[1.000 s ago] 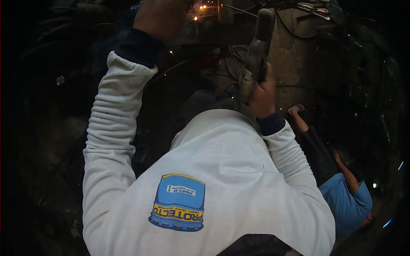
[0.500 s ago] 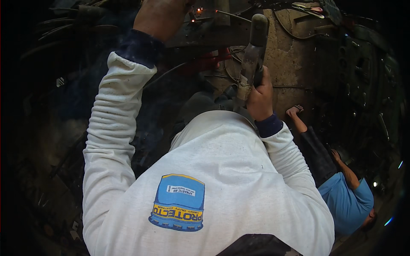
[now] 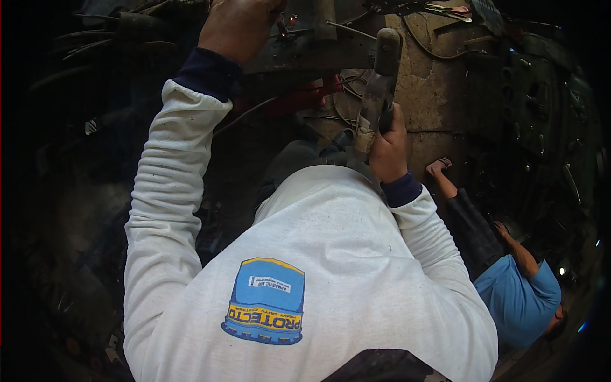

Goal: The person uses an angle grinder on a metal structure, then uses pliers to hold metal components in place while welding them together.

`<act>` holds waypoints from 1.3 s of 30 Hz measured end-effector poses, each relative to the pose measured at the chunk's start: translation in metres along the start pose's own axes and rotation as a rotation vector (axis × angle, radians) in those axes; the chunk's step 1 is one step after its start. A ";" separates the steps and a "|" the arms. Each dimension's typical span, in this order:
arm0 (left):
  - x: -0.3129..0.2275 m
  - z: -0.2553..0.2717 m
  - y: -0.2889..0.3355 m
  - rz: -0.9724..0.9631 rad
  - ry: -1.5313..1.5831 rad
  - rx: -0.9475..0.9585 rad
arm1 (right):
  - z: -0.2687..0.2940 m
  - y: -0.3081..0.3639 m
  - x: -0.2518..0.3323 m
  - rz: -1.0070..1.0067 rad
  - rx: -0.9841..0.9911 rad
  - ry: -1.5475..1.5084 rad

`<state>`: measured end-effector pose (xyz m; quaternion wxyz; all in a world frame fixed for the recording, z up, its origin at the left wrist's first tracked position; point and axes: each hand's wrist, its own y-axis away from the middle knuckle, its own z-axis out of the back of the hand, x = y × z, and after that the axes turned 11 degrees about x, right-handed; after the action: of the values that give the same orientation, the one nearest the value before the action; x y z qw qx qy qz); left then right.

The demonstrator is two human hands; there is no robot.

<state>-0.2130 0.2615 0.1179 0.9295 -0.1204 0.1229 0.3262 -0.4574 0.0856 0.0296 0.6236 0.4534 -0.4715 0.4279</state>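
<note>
My right hand (image 3: pixel 389 148) grips the grey tool (image 3: pixel 377 95) at one o'clock, fingers clenched on its handle. My left hand (image 3: pixel 238 25) at eleven o'clock rests on the dark metal bar (image 3: pixel 305 54); grip unclear. A person in blue (image 3: pixel 519 296) sits at four o'clock.

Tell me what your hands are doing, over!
Right hand gripping grey tool handle. Left hand up on dark metal bar. Seated person lower right, apart.

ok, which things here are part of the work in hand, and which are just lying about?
In hand:
- right hand gripping the worn tool handle
- left hand on the dark metal bar

Lying about:
- red part
- loose wires
- hand tools
- another person in blue
</note>
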 end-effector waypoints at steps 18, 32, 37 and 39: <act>0.001 -0.003 -0.006 0.449 0.546 -0.111 | 0.020 0.019 -0.013 0.016 0.065 0.005; 0.037 -0.016 -0.011 0.466 0.321 0.072 | 0.028 0.034 -0.019 0.015 0.032 0.033; 0.044 -0.020 -0.011 0.453 0.402 0.074 | 0.028 0.038 -0.014 0.012 0.031 -0.008; 0.043 -0.018 -0.014 0.443 0.381 0.088 | 0.030 0.040 -0.016 0.002 0.025 -0.012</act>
<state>-0.1742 0.2705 0.0897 0.8002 -0.1095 0.3325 0.4869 -0.5046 0.0633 0.0247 0.6147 0.4633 -0.4703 0.4316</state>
